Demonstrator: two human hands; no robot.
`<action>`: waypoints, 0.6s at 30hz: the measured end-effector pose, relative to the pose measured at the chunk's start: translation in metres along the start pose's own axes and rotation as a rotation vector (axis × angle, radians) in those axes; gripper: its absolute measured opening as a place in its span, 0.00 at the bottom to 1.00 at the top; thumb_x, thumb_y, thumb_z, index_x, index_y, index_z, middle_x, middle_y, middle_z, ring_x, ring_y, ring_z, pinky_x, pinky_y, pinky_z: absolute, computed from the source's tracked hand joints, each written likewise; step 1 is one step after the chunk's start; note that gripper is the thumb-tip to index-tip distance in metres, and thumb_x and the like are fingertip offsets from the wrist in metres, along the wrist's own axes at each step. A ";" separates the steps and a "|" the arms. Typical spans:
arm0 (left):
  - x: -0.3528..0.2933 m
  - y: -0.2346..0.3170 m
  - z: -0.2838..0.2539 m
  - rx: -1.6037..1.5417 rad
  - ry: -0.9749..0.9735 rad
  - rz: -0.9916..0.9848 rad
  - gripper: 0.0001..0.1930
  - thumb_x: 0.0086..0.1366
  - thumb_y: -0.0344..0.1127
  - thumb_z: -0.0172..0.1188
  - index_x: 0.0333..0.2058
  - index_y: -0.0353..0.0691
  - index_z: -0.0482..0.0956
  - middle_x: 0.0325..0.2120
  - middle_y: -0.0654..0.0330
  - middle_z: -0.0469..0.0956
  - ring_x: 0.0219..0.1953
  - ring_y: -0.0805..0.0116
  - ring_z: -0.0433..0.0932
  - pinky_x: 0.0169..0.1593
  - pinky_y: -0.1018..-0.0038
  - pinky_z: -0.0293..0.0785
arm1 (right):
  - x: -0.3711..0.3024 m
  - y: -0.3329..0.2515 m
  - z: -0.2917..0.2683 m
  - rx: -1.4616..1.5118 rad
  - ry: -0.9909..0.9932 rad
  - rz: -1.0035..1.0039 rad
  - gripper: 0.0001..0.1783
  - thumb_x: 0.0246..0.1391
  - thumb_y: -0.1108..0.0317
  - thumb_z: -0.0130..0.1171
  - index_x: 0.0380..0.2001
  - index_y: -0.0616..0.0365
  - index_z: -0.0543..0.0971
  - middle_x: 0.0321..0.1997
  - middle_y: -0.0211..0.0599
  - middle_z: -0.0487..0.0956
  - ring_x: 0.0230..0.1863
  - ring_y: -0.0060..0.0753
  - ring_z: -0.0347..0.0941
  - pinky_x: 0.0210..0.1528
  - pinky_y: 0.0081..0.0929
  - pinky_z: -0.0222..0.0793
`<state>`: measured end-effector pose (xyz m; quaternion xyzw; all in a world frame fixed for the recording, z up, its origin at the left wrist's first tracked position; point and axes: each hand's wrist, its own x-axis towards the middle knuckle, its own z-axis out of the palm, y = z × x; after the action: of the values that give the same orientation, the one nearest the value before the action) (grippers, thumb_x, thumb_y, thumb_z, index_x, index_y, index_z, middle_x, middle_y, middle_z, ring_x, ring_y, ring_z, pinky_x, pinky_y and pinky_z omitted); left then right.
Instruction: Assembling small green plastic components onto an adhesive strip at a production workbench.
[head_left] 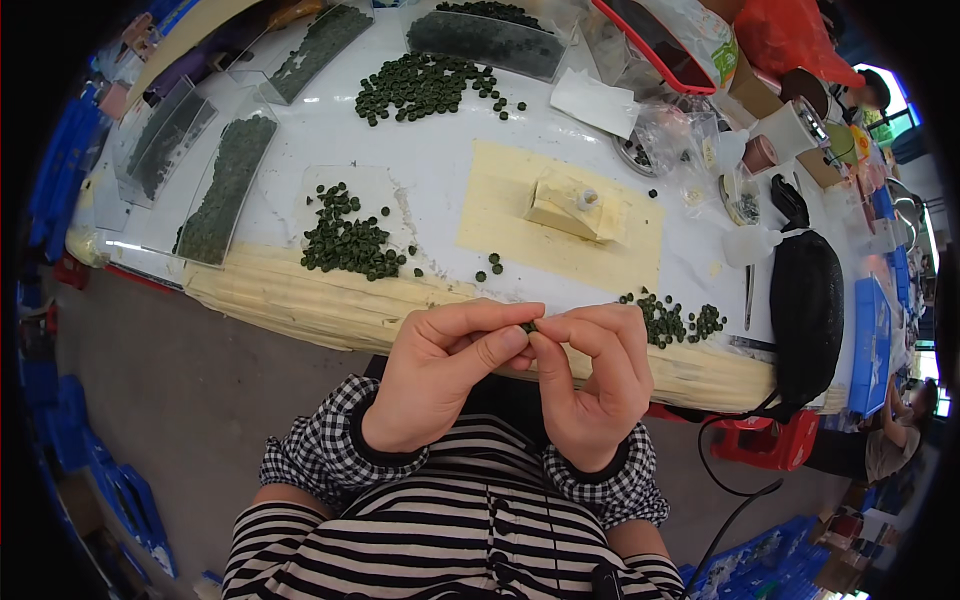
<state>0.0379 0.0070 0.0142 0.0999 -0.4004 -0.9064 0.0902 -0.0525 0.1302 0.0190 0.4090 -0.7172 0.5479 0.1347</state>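
Just in front of the table's near edge, my two hands meet fingertip to fingertip. Between them shows a small dark green round piece point(528, 327); its exact kind is too small to tell. My left hand point(428, 372) pinches it with thumb and forefinger. From the other side, the thumb and forefinger of my right hand point(598, 378) close on the same piece. A heap of similar green pieces point(350, 242) lies beyond my left hand, and a smaller group point(676, 322) beyond my right. Ahead, a yellow block point(578, 208) with a small whitish tip rests on a yellow sheet point(492, 205).
Clear trays point(232, 190) of green pieces stand at the left and back, near a larger loose heap point(425, 85). On the right are a white squeeze bottle point(750, 244), tweezers point(750, 298) and a black bundle point(806, 310). A red-edged phone point(665, 45) sits at the back.
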 end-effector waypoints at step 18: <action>0.000 0.000 0.002 0.042 0.101 -0.044 0.12 0.64 0.27 0.57 0.47 0.32 0.78 0.34 0.59 0.80 0.35 0.78 0.77 0.41 0.82 0.76 | -0.009 0.004 -0.004 0.281 -0.065 0.188 0.10 0.46 0.83 0.63 0.35 0.66 0.81 0.33 0.38 0.77 0.35 0.27 0.73 0.37 0.19 0.69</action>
<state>0.0374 0.0086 0.0152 0.1561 -0.4118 -0.8935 0.0882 -0.0507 0.1384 0.0121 0.3725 -0.6727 0.6393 0.0012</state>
